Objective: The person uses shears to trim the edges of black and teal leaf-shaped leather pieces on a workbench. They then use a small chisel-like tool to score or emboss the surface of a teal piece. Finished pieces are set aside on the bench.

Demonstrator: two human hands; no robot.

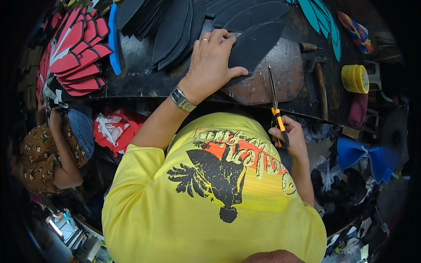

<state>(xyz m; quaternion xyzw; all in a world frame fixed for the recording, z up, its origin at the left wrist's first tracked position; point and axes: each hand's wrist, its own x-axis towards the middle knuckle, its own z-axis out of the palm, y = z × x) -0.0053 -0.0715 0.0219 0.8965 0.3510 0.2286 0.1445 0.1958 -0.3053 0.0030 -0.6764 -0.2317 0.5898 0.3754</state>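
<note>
My left hand [214, 57], with a ring and a wristwatch [182, 100], lies on a black leaf-shaped sheet [261, 46] at the table's near side. Its thumb presses on the sheet's near end, and its fingers curl at the left edge. Under that sheet is a worn brown rounded board [280, 74]. In my right hand [291, 136] is a pair of scissors [276, 112] with orange and black handles. The scissors point away from me, right of the sheet and apart from it, blades looking closed together. More black sheets [173, 35] lie in overlapping piles beyond and left of my left hand.
Red black-edged pieces [83, 57] and a blue strip [114, 39] lie at left; teal pieces [318, 17] lie far right. An awl [309, 47], a hammer [322, 85] and a yellow tub [356, 79] are on the right. Another person [57, 153] sits at left.
</note>
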